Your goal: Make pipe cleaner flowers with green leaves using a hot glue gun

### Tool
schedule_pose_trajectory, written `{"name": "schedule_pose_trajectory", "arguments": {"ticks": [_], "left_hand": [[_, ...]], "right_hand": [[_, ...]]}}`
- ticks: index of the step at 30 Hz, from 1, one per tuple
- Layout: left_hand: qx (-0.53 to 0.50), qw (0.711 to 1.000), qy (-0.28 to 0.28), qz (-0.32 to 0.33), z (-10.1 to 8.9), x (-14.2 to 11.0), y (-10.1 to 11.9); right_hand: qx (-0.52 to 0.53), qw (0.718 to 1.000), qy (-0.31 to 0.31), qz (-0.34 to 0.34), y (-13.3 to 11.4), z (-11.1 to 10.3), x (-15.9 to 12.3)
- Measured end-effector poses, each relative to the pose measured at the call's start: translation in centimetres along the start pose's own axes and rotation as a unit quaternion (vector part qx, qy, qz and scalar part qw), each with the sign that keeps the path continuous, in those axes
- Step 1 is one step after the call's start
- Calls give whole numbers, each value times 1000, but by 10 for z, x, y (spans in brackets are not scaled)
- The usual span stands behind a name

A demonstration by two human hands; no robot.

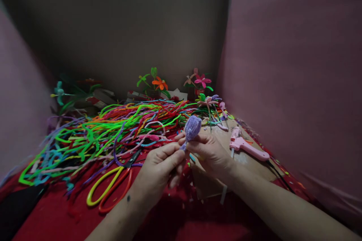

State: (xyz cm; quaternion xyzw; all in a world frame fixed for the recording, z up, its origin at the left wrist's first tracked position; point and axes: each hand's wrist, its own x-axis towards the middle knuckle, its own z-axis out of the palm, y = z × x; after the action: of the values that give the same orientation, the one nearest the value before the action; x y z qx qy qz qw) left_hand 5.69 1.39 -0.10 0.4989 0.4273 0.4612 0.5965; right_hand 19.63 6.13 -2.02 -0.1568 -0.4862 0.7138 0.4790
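A purple pipe-cleaner flower bud (193, 127) is held upright between my two hands, above the red cloth. My left hand (162, 162) pinches its narrow lower end between thumb and forefinger. Just under the rounded head, my right hand (212, 152) closes its fingers on the base of the same bud. Some fingertips are hidden behind the bud and the hands. Below and left of my left hand lie scissors (109, 184) with one yellow and one red handle loop, their dark blades among the pipe cleaners.
A large heap of colourful pipe cleaners (113, 131) spreads across the left and middle. On the right, a pink glue gun (246, 147) rests on a cardboard sheet (258, 165). Finished pipe-cleaner flowers, an orange one (160, 83) and a pink one (202, 81), stand behind. Pink cloth walls (291, 64) flank the space.
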Motion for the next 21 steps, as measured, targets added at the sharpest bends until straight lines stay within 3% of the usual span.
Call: {"name": "schedule_pose_trajectory", "arguments": {"ticks": [4, 7, 9, 11, 13, 15, 18, 21], "left_hand": [[-191, 971, -125, -70, -3, 3, -7], [-236, 954, -165, -84, -3, 5, -11], [-165, 976, -124, -72, -1, 4, -11], [-35, 999, -22, -7, 1, 3, -10], [88, 988, 86, 94, 4, 1, -10], [139, 969, 134, 152, 5, 0, -12], [86, 985, 116, 96, 7, 1, -11], [-29, 999, 37, -1, 6, 3, -8]], "right_hand": [[28, 999, -13, 16, -1, 4, -3], [60, 997, -20, 33, 2, 4, -4], [69, 997, 5, 31, 4, 2, -4], [62, 997, 43, 17, 7, 0, -3], [46, 997, 65, 7, 9, -2, -2], [28, 997, 68, -2, 10, -2, -1], [2, 999, 38, -13, 10, -2, -2], [-24, 1000, 11, -13, 6, -1, -4]]}}
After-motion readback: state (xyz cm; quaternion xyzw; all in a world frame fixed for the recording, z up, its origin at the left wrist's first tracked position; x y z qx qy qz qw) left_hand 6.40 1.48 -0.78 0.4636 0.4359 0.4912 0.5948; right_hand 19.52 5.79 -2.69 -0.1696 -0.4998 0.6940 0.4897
